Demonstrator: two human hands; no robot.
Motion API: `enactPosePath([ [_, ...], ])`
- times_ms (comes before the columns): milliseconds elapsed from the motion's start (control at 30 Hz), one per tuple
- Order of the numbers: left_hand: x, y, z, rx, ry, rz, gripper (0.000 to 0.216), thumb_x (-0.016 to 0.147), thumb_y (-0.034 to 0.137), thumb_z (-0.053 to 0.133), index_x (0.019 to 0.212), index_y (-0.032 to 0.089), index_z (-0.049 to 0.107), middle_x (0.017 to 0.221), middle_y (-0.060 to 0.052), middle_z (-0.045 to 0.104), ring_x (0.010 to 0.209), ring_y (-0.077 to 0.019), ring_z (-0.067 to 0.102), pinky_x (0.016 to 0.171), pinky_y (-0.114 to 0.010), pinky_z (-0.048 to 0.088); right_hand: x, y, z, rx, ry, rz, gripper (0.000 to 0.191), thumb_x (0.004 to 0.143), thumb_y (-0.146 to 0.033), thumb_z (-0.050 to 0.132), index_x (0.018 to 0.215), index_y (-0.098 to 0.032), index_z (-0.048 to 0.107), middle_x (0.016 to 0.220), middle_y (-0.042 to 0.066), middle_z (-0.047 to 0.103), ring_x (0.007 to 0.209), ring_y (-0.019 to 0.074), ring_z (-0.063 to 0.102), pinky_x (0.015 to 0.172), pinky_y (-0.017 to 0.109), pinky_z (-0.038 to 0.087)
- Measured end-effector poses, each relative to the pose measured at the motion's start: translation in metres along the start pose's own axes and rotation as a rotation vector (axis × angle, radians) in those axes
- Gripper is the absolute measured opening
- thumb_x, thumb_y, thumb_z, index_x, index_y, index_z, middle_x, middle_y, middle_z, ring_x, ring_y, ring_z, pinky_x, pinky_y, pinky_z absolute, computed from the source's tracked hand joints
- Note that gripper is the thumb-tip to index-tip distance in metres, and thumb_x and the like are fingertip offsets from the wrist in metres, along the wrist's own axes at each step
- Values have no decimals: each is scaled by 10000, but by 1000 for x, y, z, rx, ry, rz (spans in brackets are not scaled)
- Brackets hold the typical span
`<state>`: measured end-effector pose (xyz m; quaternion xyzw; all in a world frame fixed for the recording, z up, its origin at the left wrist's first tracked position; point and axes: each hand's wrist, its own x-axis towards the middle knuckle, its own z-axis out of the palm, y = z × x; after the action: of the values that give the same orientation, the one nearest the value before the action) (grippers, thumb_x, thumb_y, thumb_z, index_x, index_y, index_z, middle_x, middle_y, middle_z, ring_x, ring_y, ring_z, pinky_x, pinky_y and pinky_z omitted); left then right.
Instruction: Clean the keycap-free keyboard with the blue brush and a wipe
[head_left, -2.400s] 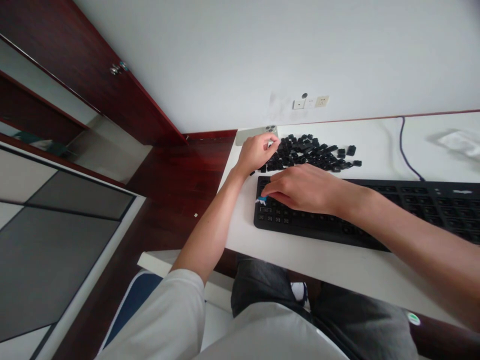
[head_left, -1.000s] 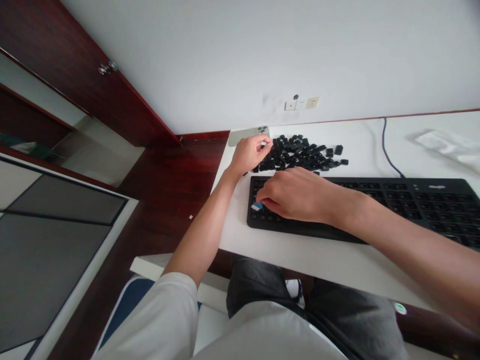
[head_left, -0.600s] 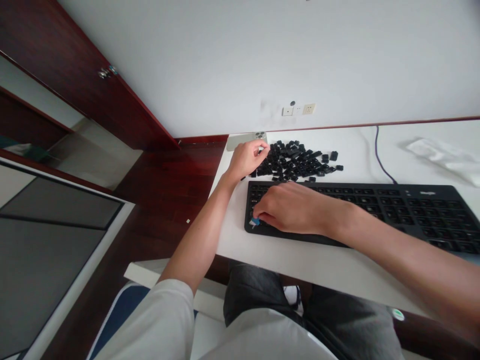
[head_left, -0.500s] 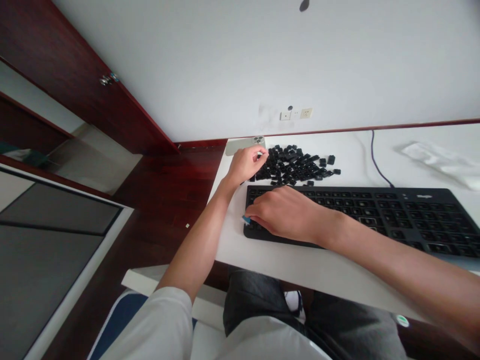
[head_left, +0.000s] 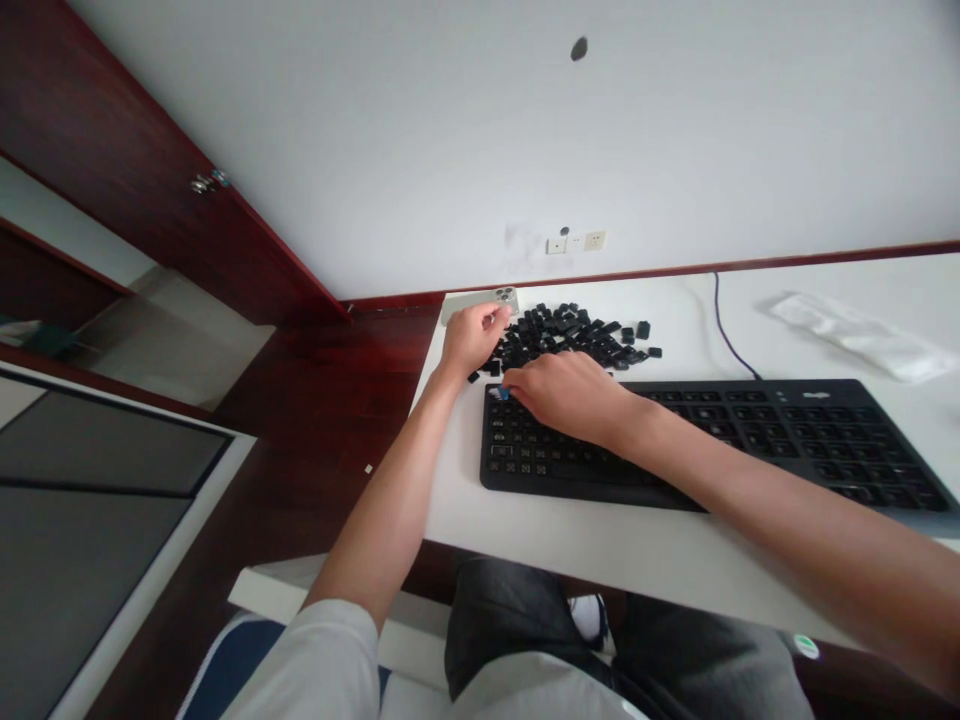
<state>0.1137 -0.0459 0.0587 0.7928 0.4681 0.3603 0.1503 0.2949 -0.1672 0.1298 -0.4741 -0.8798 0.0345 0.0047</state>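
Note:
A black keyboard point(head_left: 600, 480) lies along the white table, its keycaps off and bare key sockets showing. My right hand point(head_left: 570, 392) bends over its upper left part, fingers closed on a small blue brush point(head_left: 501, 393) with white bristles. The bristles touch the keyboard's top left corner, while the rest of the brush is hidden by my fingers. My left hand point(head_left: 472, 335) is curled shut beside a heap of loose black keycaps point(head_left: 559, 330), and I see nothing in its fingers. Just behind it lies a phone point(head_left: 480, 297), partly covered by the hand.
A white packet, perhaps wipes or tissue point(head_left: 855, 335), lies at the right of the table point(head_left: 517, 515). The keyboard's cable point(head_left: 724, 315) runs back toward the wall. To the left is a dark red floor point(head_left: 322, 400) with an open door point(head_left: 187, 190).
My right hand has moved the brush from the keyboard's lower left up to its top left corner, uncovering the lower left sockets. My left hand stays by the keycaps. The view has shifted slightly.

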Motion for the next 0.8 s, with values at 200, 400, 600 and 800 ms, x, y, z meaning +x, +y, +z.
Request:
enactPosePath([
  [200,3,2,-3,28,88,-39,551,1043,453,519,606,221,276,575,28,243,578,-128,265,623,-360,172,1,7,-4,91,61,31,335,1104,-289,525,1249,-297,827,1107,86,844,995,286,792,768,336,486],
  [400,2,2,-2,48,46,-29,554,996,437,565,615,226,221,578,35,198,582,-126,230,619,-362,154,2,1,3,168,40,-31,366,1121,-306,496,1288,-293,822,1165,89,839,1029,269,789,792,325,502],
  [600,1,4,-1,42,64,-24,537,998,416,563,618,227,234,589,33,208,591,-132,250,623,-356,170,-2,9,-7,95,-53,0,333,1053,-244,568,1203,-318,856,1094,75,849,984,304,800,787,360,513],
  [800,0,5,2,31,23,-12,527,996,414,562,621,229,242,578,35,227,589,-135,254,624,-354,173,-5,10,-11,104,-29,-2,340,1070,-274,556,1228,-332,851,1112,77,849,1012,316,801,804,373,528],
])
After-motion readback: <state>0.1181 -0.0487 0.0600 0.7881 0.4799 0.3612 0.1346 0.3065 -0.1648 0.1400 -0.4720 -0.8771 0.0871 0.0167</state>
